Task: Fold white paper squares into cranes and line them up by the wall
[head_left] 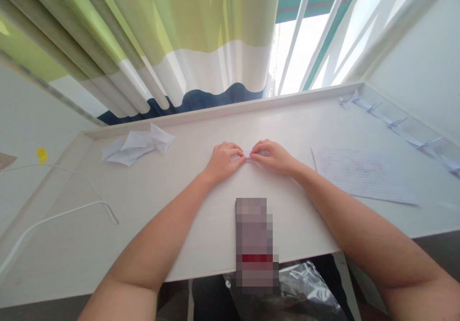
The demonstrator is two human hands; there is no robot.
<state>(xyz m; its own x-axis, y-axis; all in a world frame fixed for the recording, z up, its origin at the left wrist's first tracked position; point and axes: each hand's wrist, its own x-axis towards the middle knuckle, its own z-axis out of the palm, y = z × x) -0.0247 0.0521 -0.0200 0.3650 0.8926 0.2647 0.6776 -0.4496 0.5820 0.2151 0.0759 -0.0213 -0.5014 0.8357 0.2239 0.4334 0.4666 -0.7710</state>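
Observation:
My left hand (224, 162) and my right hand (273, 157) meet near the middle of the white desk (194, 235). Between their pinched fingertips is a small piece of white paper (247, 154), which looks folded. Most of it is covered by the fingers, so its full shape cannot be made out. Both hands are closed on it, thumbs toward me, and rest low over the desktop. Nearer to me, between my forearms, an upright rectangular patch (253, 235) is pixelated and overlaps the desk's front edge.
Folded white papers (134, 146) lie at the left. A lined sheet with writing (362, 170) lies at the right, and a row of folded paper pieces (395, 122) follows the right wall. A white cable (68, 207) curves at far left. Curtains (201, 19) hang behind the desk's raised rim.

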